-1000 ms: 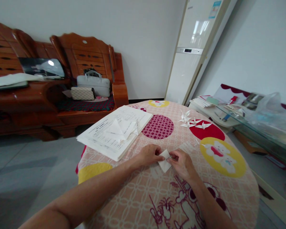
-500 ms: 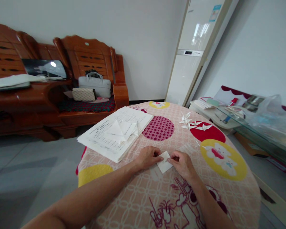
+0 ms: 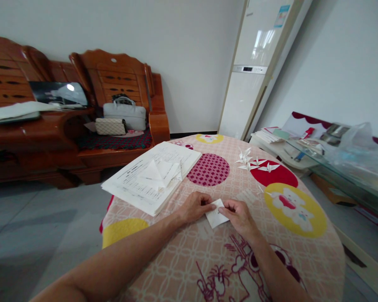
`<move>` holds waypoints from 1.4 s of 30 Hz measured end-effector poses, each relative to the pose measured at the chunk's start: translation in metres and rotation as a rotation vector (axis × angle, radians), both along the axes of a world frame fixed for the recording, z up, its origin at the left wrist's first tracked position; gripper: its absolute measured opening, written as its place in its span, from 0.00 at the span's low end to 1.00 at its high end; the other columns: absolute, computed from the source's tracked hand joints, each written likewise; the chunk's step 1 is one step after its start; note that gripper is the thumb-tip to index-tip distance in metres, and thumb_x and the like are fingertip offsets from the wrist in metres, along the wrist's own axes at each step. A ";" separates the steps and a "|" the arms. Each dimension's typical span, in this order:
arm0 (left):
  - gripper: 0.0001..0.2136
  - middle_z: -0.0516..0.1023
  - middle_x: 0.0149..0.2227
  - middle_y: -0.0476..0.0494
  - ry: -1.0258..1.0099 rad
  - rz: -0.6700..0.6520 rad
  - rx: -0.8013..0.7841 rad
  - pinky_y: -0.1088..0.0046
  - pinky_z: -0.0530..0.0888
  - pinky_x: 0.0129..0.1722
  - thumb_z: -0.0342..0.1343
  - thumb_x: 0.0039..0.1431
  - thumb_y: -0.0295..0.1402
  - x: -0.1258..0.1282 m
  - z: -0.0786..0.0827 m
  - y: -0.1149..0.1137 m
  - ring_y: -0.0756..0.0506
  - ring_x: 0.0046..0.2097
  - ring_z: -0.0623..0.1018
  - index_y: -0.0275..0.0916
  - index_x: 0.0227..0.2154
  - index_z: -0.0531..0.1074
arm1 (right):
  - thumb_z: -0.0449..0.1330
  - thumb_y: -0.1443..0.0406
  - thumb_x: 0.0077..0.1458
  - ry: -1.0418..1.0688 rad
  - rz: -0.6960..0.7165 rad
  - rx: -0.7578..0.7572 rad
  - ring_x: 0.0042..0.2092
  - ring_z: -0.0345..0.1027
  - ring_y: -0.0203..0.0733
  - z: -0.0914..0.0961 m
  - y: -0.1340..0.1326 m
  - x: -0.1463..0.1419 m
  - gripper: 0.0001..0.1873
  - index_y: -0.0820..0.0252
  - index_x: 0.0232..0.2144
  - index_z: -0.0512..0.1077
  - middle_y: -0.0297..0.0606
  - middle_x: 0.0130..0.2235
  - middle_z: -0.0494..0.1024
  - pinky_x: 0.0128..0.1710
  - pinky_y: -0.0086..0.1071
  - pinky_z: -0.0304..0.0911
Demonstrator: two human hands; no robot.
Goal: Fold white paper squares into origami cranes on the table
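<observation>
A small folded square of white paper [image 3: 216, 218] lies near the middle of the patterned tablecloth [image 3: 173, 260], turned with one corner toward me. My left hand [image 3: 195, 207] pinches its left corner between thumb and fingers. On the opposite side my right hand [image 3: 240, 216] grips the right corner, its thumb pressing on the top of the paper. Folded paper cranes [image 3: 269, 167] stand in a group beyond my right hand. To the left, loose paper pieces [image 3: 159, 174] rest on a thick stack of printed sheets [image 3: 126, 191].
A glass-topped stand [image 3: 343, 176] with a plastic bag [image 3: 349, 147] and papers is close to the table's right side. Behind the table rises a tall white air conditioner [image 3: 244, 96]. A wooden chair [image 3: 159, 121] with a grey bag [image 3: 126, 115] is at back left.
My right thumb and fingers have shifted slightly inward over the paper. Both hands keep hold of it, and the camera view has moved a little.
</observation>
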State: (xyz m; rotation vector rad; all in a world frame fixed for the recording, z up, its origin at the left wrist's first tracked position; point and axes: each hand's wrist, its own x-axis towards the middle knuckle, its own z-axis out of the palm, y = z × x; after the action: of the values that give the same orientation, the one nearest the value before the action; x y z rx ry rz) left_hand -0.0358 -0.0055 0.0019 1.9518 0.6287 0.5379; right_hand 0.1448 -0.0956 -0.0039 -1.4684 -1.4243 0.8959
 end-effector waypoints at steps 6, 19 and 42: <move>0.15 0.64 0.22 0.52 -0.061 0.005 -0.063 0.78 0.56 0.23 0.53 0.59 0.40 0.002 0.003 -0.006 0.54 0.25 0.62 0.32 0.26 0.71 | 0.59 0.61 0.49 0.046 0.001 -0.026 0.23 0.49 0.31 0.001 0.000 -0.004 0.14 0.60 0.18 0.63 0.27 0.19 0.58 0.22 0.27 0.45; 0.16 0.66 0.23 0.52 -0.008 0.002 0.002 0.78 0.57 0.24 0.51 0.60 0.41 0.003 0.005 -0.003 0.53 0.26 0.63 0.32 0.26 0.72 | 0.59 0.61 0.49 0.011 -0.008 0.007 0.24 0.50 0.31 0.004 0.002 -0.004 0.15 0.60 0.17 0.61 0.27 0.20 0.58 0.22 0.27 0.45; 0.16 0.65 0.23 0.52 0.031 -0.016 0.028 0.78 0.57 0.25 0.50 0.61 0.41 0.002 0.001 -0.002 0.53 0.26 0.63 0.32 0.26 0.71 | 0.58 0.61 0.50 -0.026 0.008 0.016 0.24 0.50 0.31 0.008 0.001 -0.005 0.16 0.60 0.17 0.61 0.27 0.20 0.57 0.23 0.27 0.45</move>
State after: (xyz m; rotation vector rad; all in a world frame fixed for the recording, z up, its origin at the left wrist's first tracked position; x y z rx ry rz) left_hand -0.0334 -0.0072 0.0031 1.9935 0.6278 0.5096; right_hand 0.1397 -0.0947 0.0037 -1.4686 -1.4541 0.8708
